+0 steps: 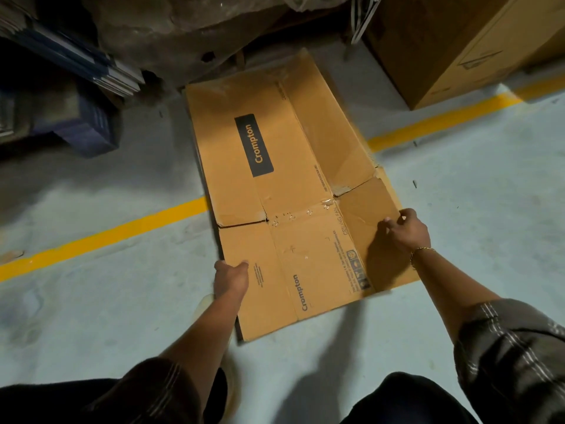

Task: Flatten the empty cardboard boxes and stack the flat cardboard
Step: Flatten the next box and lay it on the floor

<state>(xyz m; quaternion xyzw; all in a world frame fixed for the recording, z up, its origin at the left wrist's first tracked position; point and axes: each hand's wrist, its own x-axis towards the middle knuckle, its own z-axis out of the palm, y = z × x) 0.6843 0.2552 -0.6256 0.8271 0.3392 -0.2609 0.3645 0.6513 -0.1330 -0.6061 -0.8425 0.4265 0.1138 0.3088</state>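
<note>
The flattened cardboard box [275, 179], printed "Crompton", stretched lengthwise away from the person across the pale floor [474, 194] and over a yellow line [107, 237]. Its far end lay close to a plastic-covered heap [183, 32]. Both arms reached forward and down, bare from the rolled, striped sleeves. The left hand [230, 278] gripped the left edge of the near flap, with the thumb lying on top of the cardboard and the fingers tucked out of sight beneath it. The right hand [405, 231], a thin bracelet [420, 250] at its wrist, held the right edge of the side flap, its fingers curled over the rim and its knuckles turned upward. The right arm stretched farther forward than the left, so the two hands sat at different heights along the box. The near end seemed slightly raised, casting a shadow on the floor below, though whether it was clear of the floor could not be told. A large brown carton [477, 56] stood well apart at the upper right, and dark stacked goods [76, 117] sat at the left.
</note>
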